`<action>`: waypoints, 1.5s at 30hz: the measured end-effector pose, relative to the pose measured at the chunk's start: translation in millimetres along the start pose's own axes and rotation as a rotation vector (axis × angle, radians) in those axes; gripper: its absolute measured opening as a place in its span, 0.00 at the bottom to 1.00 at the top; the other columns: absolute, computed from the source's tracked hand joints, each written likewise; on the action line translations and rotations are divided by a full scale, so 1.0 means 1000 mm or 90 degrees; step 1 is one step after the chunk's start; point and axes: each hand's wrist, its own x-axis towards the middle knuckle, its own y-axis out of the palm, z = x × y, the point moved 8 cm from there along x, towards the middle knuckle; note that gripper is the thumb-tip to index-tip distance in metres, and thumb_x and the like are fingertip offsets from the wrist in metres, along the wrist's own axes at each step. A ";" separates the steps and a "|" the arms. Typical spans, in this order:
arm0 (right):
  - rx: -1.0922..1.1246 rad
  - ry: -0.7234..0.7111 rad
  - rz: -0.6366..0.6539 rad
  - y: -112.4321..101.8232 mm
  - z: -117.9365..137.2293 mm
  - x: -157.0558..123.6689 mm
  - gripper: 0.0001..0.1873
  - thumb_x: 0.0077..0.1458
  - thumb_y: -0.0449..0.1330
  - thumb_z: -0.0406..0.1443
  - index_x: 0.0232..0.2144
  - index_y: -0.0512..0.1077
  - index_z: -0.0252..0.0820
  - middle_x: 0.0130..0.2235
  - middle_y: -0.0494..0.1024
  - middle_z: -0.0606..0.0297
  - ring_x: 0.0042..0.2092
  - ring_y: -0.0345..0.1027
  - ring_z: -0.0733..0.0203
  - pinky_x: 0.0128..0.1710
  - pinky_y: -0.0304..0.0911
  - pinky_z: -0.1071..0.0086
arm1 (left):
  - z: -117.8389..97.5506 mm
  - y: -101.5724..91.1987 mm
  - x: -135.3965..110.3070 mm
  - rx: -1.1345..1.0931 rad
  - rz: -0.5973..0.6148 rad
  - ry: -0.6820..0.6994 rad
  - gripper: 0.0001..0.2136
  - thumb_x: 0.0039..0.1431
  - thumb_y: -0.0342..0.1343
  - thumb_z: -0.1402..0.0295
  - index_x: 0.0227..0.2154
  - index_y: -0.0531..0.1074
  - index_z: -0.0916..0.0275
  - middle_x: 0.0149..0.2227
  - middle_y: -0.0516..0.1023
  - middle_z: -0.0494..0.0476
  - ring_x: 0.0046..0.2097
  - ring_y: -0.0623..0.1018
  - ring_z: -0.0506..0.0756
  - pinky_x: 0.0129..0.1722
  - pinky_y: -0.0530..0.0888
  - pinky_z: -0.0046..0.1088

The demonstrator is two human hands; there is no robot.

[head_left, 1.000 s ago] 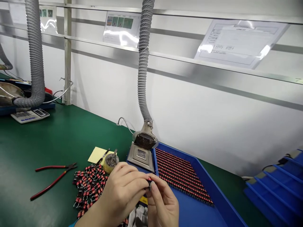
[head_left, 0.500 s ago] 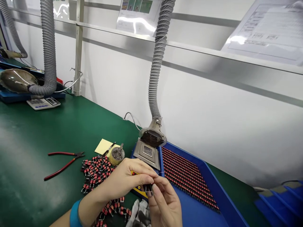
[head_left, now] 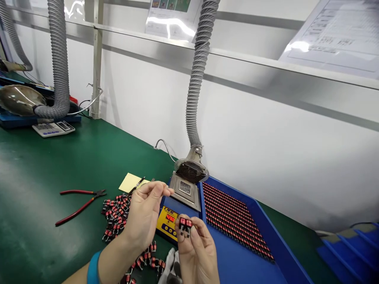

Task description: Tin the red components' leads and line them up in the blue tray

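Note:
My right hand (head_left: pixel 197 248) pinches a small red-and-black coil component (head_left: pixel 185 225) with two red windings and pale legs pointing down. My left hand (head_left: pixel 145 213) is raised up and left of it, apart from the part, thumb and fingertips pressed together. Whatever those fingertips hold, if anything, is too small to make out. Behind the hands stands a solder pot (head_left: pixel 166 221) with a yellow panel and a lit red display. Its metal plate (head_left: pixel 185 189) has a square bath. Loose coil components (head_left: pixel 117 215) lie heaped left of my left forearm.
A blue tray (head_left: pixel 237 256) at the right holds tight rows of coil components (head_left: pixel 237 221). Red-handled cutters (head_left: pixel 79 207) and a yellow note pad (head_left: pixel 129 183) lie left. A fume hose (head_left: pixel 195 86) hangs over the pot. Gloves (head_left: pixel 170 266) lie at the front edge.
My left hand has left the coil component and moved up and left, its fingertips pinched. My right hand has shifted slightly left, and the red windings now show.

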 end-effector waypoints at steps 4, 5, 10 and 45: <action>0.002 -0.031 -0.011 -0.018 0.000 0.007 0.11 0.48 0.71 0.41 0.35 0.78 0.49 0.40 0.82 0.63 0.45 0.77 0.56 0.46 0.73 0.63 | 0.017 0.025 -0.013 0.171 0.246 -0.128 0.23 0.52 0.67 0.61 0.52 0.73 0.55 0.50 0.79 0.57 0.55 0.75 0.57 0.58 0.69 0.37; -0.001 -0.042 -0.017 -0.020 0.001 0.007 0.11 0.48 0.71 0.42 0.36 0.78 0.49 0.40 0.82 0.63 0.44 0.77 0.56 0.46 0.73 0.62 | 0.024 0.031 -0.021 0.236 0.307 -0.151 0.25 0.55 0.65 0.64 0.56 0.69 0.53 0.55 0.76 0.57 0.59 0.72 0.58 0.61 0.66 0.40; -0.090 -0.157 -0.034 -0.013 0.029 -0.002 0.08 0.48 0.71 0.39 0.31 0.76 0.50 0.37 0.78 0.68 0.42 0.73 0.62 0.43 0.70 0.70 | 0.034 0.040 -0.034 0.303 0.339 -0.131 0.23 0.59 0.58 0.69 0.57 0.67 0.52 0.57 0.73 0.56 0.60 0.70 0.59 0.63 0.61 0.43; -0.197 -0.058 0.235 0.002 0.046 -0.002 0.10 0.51 0.68 0.46 0.32 0.83 0.50 0.27 0.71 0.67 0.25 0.62 0.67 0.26 0.60 0.72 | 0.039 0.049 -0.050 0.148 0.457 -0.367 0.34 0.52 0.65 0.76 0.61 0.59 0.56 0.38 0.78 0.53 0.37 0.78 0.50 0.35 0.71 0.23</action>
